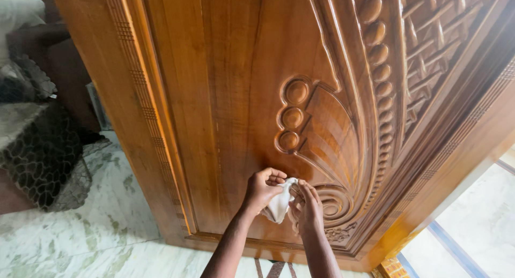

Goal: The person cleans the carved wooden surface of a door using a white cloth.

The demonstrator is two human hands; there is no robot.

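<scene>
I look down on a large carved wooden door (236, 95), glossy and honey-brown, filling most of the view. Its panel bears a raised fan-shaped carving (332, 133) with three round bosses stacked at the left and a curved row of oval beads running up the right.

Low on the panel, both of my hands meet at a small white cloth (280, 204). My left hand (263, 188) is clenched around the cloth's upper left side, fingers curled over it. My right hand (307, 209) grips the cloth from the right, fingertips pinching its edge, just beside a spiral scroll (333, 202) at the foot of the carving. The cloth sits between the two hands, pressed close to the door's surface.

Below the door lies a pale marble floor (80, 240) with green veining. At far left stands a piece of furniture draped in dark lace fabric (37, 154).
</scene>
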